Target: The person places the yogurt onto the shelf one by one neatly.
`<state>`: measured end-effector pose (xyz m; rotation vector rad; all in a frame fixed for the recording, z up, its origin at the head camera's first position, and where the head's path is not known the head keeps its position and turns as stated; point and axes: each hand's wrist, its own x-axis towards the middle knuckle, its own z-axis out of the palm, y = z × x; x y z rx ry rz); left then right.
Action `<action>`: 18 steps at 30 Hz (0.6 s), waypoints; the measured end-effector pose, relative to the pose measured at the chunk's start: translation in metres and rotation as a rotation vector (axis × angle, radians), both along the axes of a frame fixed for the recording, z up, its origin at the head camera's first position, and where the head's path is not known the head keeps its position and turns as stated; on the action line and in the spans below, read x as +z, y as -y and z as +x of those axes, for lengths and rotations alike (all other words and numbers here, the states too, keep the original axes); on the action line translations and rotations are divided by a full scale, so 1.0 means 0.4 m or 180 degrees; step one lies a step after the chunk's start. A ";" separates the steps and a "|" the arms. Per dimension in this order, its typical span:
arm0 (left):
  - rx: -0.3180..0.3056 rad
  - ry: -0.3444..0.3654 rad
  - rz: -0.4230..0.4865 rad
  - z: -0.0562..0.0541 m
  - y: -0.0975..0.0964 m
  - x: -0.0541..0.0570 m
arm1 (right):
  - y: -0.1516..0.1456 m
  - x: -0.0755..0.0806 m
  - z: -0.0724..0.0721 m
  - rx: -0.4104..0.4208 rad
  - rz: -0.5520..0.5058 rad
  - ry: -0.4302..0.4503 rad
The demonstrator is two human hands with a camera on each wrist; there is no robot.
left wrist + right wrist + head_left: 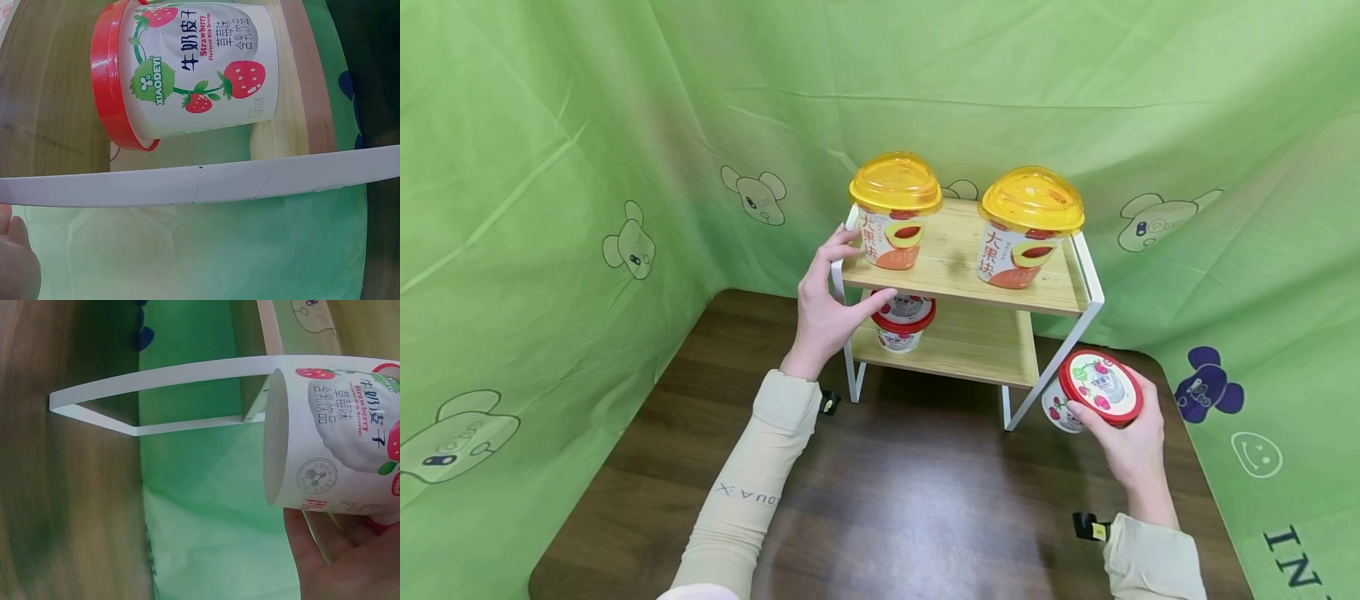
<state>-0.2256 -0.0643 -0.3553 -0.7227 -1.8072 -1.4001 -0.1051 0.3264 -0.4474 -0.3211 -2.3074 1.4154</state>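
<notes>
My right hand (1131, 437) grips a strawberry milk cup (1102, 387) with a red-rimmed lid, beside the shelf's front right leg. In the right wrist view, this cup (340, 437) lies across the picture with fingers behind it. At the upper left corner of a two-tier shelf (970, 293), my left hand (829, 304) is spread, fingers by the side frame and thumb stretched across the front. Whether it bears on the shelf I cannot tell. A second strawberry milk cup (901, 327) stands on the lower tier at left, partly behind that thumb.
Two fruit cups with yellow domed lids, a left one (895, 212) and a right one (1028, 229), stand on the upper tier. White metal legs (1052, 367) frame the shelf. It stands on a dark wooden table (917, 500), with green cloth (880, 75) around the back and sides.
</notes>
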 end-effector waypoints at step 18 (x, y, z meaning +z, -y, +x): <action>-0.0030 -0.0060 0.0027 0.027 -0.004 0.025 | 0.008 0.034 0.012 0.0021 -0.0026 -0.0122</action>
